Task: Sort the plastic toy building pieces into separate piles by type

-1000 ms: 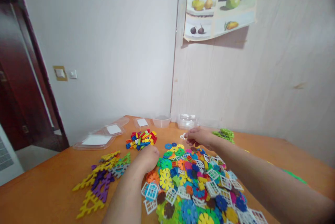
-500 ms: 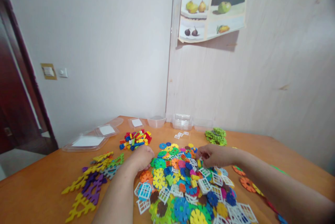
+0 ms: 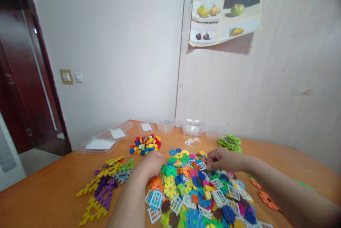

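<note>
1. Change: right hand was out at the far edge by the small white pieces a second ago; now it's pulled back onto the far side of the pile
2. Small white pieces lie loose on the table, clear of both hands, so that reach looks like a drop-off
3. Left hand hardly moved: on the pile's left edge, next to the orange disc
4. Right grip: fingers curled together, tips down at a white lattice piece; can't tell if it's pinched
5. Left grip: loosely closed, knuckles up; contents hidden
6. Brick heap far-left, green stack far-right, both untouched
</note>
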{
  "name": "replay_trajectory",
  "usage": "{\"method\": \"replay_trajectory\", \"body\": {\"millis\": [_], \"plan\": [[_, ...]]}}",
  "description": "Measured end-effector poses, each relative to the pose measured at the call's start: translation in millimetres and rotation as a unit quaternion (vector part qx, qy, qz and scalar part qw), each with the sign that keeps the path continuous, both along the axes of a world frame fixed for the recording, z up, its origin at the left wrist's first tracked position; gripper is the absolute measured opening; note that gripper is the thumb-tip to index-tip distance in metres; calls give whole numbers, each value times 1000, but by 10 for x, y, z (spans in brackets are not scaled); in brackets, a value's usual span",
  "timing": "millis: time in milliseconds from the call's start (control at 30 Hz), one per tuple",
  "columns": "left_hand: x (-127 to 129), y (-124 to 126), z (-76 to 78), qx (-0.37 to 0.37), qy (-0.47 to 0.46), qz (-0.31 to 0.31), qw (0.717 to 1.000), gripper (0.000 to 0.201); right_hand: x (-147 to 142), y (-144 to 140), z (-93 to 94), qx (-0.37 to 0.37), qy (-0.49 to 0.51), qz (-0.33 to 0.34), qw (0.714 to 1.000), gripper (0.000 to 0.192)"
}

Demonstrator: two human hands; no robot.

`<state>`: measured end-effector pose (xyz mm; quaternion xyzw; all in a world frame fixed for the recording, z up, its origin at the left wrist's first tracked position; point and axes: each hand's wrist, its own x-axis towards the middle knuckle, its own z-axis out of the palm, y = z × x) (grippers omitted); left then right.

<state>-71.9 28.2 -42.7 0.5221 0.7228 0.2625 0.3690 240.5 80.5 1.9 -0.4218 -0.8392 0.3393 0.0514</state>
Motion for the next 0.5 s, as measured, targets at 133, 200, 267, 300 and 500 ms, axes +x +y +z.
{"method": "replay_trajectory", "body": {"millis": [133, 200, 267, 300, 500], "plan": [[9, 4, 6, 1, 3, 0, 1000, 12, -229, 125, 15, -17, 82, -68, 994, 27], [17, -2, 18, 3, 5, 1, 1000, 13, -434, 200, 15, -15, 95, -81, 992, 28], [23, -14, 33, 7, 9, 1, 1000, 15, -667, 290, 3, -14, 96, -90, 991, 30], [25, -21, 40, 8, 11, 2, 1000, 15, -785, 339, -7, -15, 93, -94, 991, 31], [10, -42, 45, 20, 18, 0, 1000, 18, -1427, 608, -85, -11, 50, -100, 994, 31]]}}
